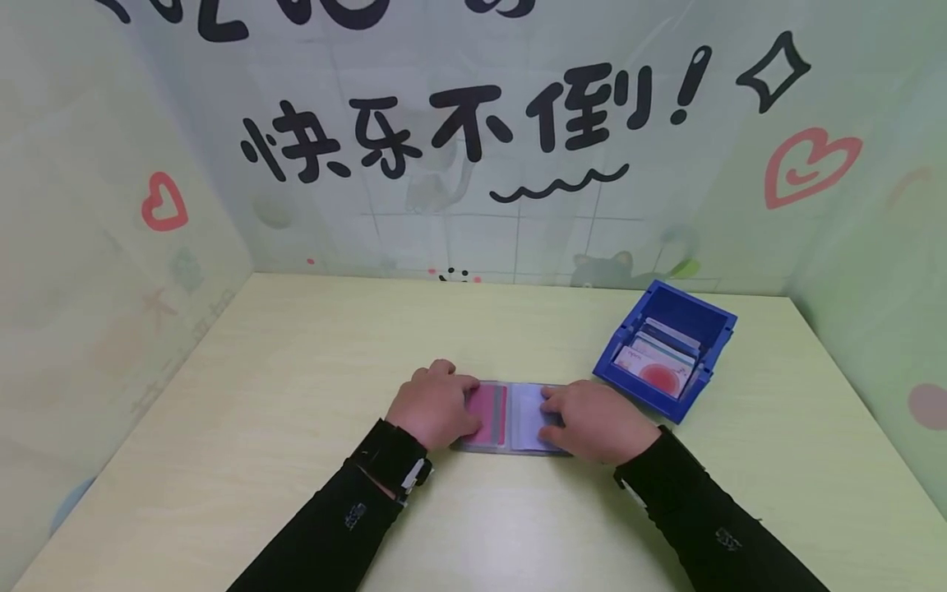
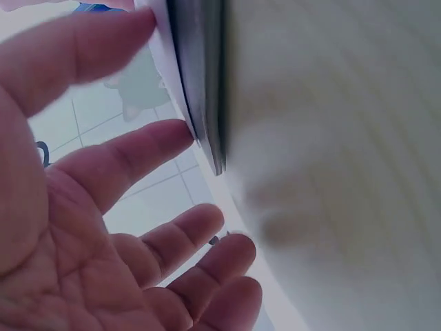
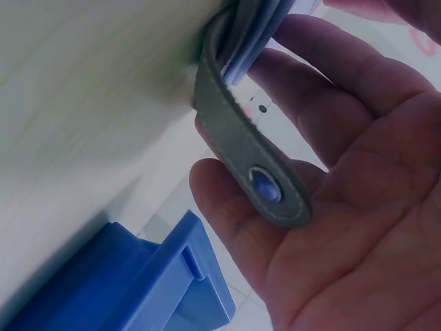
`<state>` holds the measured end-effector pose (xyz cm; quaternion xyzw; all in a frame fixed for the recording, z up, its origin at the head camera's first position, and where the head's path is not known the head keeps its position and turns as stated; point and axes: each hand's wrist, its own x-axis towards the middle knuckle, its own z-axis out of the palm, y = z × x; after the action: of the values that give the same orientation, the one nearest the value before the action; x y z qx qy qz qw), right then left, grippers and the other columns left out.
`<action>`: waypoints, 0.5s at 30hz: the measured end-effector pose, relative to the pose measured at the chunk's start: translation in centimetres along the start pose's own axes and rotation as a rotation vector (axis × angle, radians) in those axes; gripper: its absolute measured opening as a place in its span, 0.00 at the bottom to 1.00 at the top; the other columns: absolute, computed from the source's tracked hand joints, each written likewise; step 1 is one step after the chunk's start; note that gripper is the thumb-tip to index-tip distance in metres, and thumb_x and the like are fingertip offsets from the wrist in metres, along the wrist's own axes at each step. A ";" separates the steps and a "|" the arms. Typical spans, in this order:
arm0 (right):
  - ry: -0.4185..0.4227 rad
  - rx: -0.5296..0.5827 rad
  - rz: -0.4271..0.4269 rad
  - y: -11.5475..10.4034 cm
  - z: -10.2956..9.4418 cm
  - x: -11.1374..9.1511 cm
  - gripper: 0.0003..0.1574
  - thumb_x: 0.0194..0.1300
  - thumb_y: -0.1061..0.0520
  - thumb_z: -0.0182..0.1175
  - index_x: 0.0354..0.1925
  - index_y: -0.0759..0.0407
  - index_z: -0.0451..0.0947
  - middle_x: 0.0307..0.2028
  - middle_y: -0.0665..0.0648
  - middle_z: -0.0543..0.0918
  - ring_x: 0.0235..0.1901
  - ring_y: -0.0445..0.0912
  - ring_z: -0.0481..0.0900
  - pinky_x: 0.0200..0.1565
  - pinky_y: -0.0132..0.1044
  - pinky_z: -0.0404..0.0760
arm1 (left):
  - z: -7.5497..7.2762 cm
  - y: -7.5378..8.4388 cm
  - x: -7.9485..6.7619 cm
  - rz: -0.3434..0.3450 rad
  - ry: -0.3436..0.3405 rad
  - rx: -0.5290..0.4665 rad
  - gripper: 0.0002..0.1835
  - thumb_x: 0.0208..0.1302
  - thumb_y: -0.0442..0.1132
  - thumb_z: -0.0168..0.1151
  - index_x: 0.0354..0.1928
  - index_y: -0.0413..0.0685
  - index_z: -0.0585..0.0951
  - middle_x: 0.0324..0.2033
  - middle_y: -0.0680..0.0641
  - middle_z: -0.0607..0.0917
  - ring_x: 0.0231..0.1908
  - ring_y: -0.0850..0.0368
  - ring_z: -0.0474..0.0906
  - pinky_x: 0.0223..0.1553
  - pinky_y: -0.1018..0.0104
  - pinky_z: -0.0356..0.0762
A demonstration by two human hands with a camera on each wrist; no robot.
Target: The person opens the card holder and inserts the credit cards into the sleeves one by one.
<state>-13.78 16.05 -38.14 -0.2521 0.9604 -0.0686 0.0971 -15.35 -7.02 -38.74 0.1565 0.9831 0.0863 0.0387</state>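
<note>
An open card holder (image 1: 509,418) lies flat on the table, a pink card with a grey stripe in its left side and pale sleeves on its right. At its left part rests my left hand (image 1: 435,407), thumb and index finger touching it, the other fingers extended past its edge in the left wrist view. My right hand (image 1: 602,421) touches the right side with its fingertips on the pale sleeve. In the right wrist view a grey stitched strap (image 3: 234,138) with a metal snap (image 3: 265,184) sticks out from the holder beside the palm.
A blue open box (image 1: 625,316) with several cards (image 1: 654,366) standing in it sits behind my right hand, at the right of the table (image 1: 296,370). Printed cloth walls (image 1: 444,181) enclose the table at the back and both sides.
</note>
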 end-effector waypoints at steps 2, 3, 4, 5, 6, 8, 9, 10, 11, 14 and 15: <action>0.004 0.006 0.000 0.1 0.0 0.0 0.26 0.62 0.39 0.59 0.52 0.51 0.80 0.56 0.49 0.76 0.52 0.45 0.72 0.51 0.42 0.74 | 0.0 0.0 -0.1 0.019 -0.010 0.020 0.30 0.46 0.58 0.65 0.54 0.61 0.80 0.55 0.42 0.72 0.44 0.43 0.69 0.39 0.50 0.73; 0.007 0.009 0.002 0.1 0.0 0.0 0.26 0.62 0.39 0.59 0.52 0.51 0.81 0.56 0.49 0.76 0.52 0.45 0.73 0.51 0.42 0.75 | 0.0 0.0 -0.1 0.030 -0.017 0.029 0.32 0.44 0.61 0.65 0.55 0.60 0.79 0.56 0.42 0.71 0.45 0.42 0.68 0.41 0.49 0.73; 0.008 0.021 0.007 0.1 0.0 0.1 0.24 0.62 0.40 0.59 0.50 0.51 0.81 0.53 0.49 0.79 0.49 0.44 0.75 0.49 0.41 0.76 | 0.0 0.0 -0.2 0.041 -0.025 0.035 0.34 0.43 0.63 0.65 0.56 0.60 0.79 0.57 0.41 0.71 0.46 0.42 0.68 0.41 0.49 0.73; 0.015 0.043 0.018 0.1 0.0 0.1 0.24 0.62 0.40 0.59 0.50 0.51 0.81 0.50 0.49 0.80 0.46 0.43 0.76 0.49 0.41 0.76 | 0.0 0.1 -0.2 0.050 -0.034 0.038 0.37 0.42 0.65 0.65 0.57 0.60 0.78 0.58 0.41 0.70 0.47 0.41 0.67 0.43 0.48 0.72; 0.027 0.071 0.032 0.1 0.0 0.1 0.23 0.62 0.40 0.59 0.49 0.51 0.81 0.48 0.48 0.81 0.44 0.42 0.76 0.48 0.41 0.77 | 0.1 0.1 -0.3 0.057 -0.043 0.034 0.39 0.41 0.66 0.66 0.57 0.60 0.77 0.58 0.41 0.69 0.48 0.41 0.67 0.44 0.48 0.72; 0.076 0.143 0.067 0.2 -0.2 0.1 0.20 0.62 0.41 0.59 0.47 0.50 0.82 0.43 0.47 0.82 0.39 0.40 0.76 0.45 0.40 0.78 | 0.1 0.1 -0.4 0.062 -0.054 0.022 0.41 0.38 0.67 0.66 0.59 0.60 0.76 0.59 0.40 0.68 0.49 0.41 0.66 0.45 0.47 0.71; 0.114 0.187 0.086 0.2 -0.3 0.1 0.18 0.63 0.42 0.59 0.46 0.49 0.82 0.40 0.46 0.83 0.36 0.40 0.76 0.43 0.40 0.79 | 0.1 0.1 -0.4 0.062 -0.056 0.016 0.42 0.38 0.68 0.67 0.59 0.60 0.76 0.60 0.40 0.68 0.49 0.41 0.66 0.45 0.47 0.71; 0.160 0.232 0.104 0.3 -0.6 0.0 0.17 0.63 0.43 0.59 0.44 0.49 0.82 0.38 0.46 0.82 0.34 0.40 0.75 0.41 0.40 0.79 | 0.1 0.1 -0.4 0.062 -0.056 0.011 0.42 0.37 0.67 0.67 0.59 0.60 0.76 0.60 0.40 0.68 0.49 0.41 0.66 0.45 0.47 0.71; 0.214 0.266 0.119 0.5 -0.8 0.0 0.16 0.63 0.44 0.58 0.43 0.50 0.82 0.39 0.47 0.83 0.35 0.40 0.75 0.41 0.41 0.80 | 0.1 0.1 -0.4 0.060 -0.055 0.005 0.43 0.36 0.67 0.67 0.59 0.60 0.75 0.60 0.40 0.68 0.50 0.41 0.65 0.45 0.47 0.71; 0.369 0.326 0.156 1.5 -1.6 -0.2 0.12 0.65 0.47 0.57 0.40 0.51 0.81 0.36 0.49 0.83 0.33 0.41 0.76 0.36 0.42 0.80 | 0.1 0.2 -0.4 0.060 -0.049 -0.002 0.43 0.35 0.67 0.68 0.59 0.60 0.75 0.60 0.40 0.68 0.51 0.40 0.65 0.46 0.46 0.70; 0.409 0.335 0.173 2.0 -1.9 -0.3 0.12 0.66 0.47 0.56 0.39 0.52 0.81 0.36 0.50 0.83 0.32 0.42 0.76 0.35 0.42 0.80 | 0.1 0.2 -0.4 0.062 -0.047 -0.001 0.43 0.35 0.67 0.68 0.59 0.59 0.75 0.60 0.40 0.68 0.51 0.40 0.65 0.46 0.46 0.70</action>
<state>-14.88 18.06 -36.58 -0.1306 0.9532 -0.2674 -0.0531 -14.92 -6.96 -38.79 0.1888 0.9766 0.0842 0.0593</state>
